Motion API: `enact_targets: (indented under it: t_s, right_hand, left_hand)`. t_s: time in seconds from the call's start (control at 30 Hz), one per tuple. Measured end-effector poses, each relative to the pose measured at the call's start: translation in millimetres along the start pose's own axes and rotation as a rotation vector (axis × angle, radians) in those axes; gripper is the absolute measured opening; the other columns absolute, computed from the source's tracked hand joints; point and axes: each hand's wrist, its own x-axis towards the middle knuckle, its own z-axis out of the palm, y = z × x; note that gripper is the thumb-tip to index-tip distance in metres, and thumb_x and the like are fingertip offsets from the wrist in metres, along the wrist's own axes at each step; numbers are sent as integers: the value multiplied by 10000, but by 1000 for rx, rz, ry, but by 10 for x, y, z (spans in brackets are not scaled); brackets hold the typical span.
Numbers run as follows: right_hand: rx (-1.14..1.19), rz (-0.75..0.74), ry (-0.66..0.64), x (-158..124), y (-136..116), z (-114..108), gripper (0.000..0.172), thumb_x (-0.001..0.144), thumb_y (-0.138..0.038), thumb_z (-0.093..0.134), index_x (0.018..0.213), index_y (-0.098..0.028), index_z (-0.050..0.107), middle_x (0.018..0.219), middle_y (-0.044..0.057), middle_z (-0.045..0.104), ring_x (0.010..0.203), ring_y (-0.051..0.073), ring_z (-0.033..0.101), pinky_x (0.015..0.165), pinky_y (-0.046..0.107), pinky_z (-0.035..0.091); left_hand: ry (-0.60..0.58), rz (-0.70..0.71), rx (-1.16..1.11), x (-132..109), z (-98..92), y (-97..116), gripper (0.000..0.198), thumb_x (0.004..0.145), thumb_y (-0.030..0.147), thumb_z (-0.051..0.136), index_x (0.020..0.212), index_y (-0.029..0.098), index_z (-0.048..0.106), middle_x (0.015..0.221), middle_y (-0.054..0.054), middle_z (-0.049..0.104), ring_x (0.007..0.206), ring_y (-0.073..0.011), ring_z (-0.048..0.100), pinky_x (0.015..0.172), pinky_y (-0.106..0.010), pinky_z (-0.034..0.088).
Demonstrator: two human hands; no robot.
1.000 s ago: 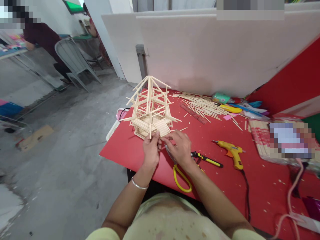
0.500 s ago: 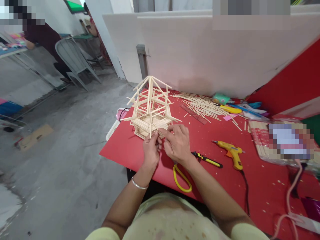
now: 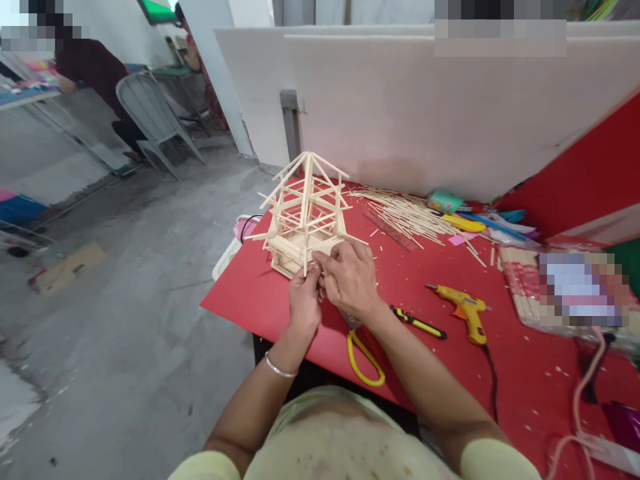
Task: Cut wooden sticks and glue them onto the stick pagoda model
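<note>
A pagoda-like model of thin wooden sticks (image 3: 307,193) stands upright at the left part of the red tabletop, with an open peaked frame on top and rows of slats on its lower roof. My left hand (image 3: 305,300) is closed in a pinch at the low front corner of the model, where a sloping stick ends. My right hand (image 3: 353,277) is closed too, its fingertips bent against the lower roof just right of that corner. Whatever lies between the right fingertips is hidden. Below the right hand lies a cutting tool with yellow loop handles (image 3: 367,363), partly covered.
Right of my hands lie a black-and-yellow utility knife (image 3: 423,325) and a yellow glue gun (image 3: 467,310) with its cord. Loose sticks (image 3: 400,212) and a ruler (image 3: 387,230) lie behind. White boards (image 3: 400,113) stand at the back. A person sits far left.
My right hand has shifted slightly left along the lower roof, closer to my left hand and the front corner. The left hand keeps its pinch there. The whole view has shifted a little.
</note>
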Motion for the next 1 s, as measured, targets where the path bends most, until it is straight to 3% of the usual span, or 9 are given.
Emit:
enact_targets:
  t_s: [0.77,1.0]
  right_hand:
    - [52,-79,-34,-37,113,20,508,833,-233,513,1331,-280,603,996,76,515,1000,264,429,959,439,307]
    - [42,-68,-41,-40,110,38,506,830,-242,528,1327,-286,605,992,74,521,974,258,429,908,423,315]
  left_hand:
    - [-17,-55,42,-37,2,89,291,739,394,750,746,163,572,535,57,531,388,-39,412,389,-173,284]
    - [-31,-72,77,-50,-37,50,299,702,366,784,753,155,579,518,62,530,398,-36,429,404,-164,300]
